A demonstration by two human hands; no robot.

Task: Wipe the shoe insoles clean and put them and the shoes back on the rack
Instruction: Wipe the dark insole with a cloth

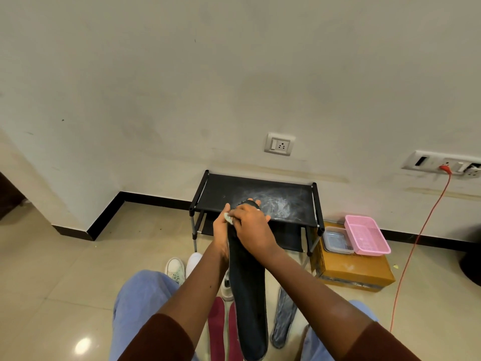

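- I count four insoles: one dark insole [248, 295] held up in front of the black rack [260, 194], with two red insoles [217, 327] and one grey insole [283, 319] on the floor [65, 269].
- Three white shoes [175, 269] stand before the rack.
- My left hand [221, 233] grips the dark insole's upper edge.
- My right hand [252, 227], fingers curled, presses a white wipe [228, 218] on it.
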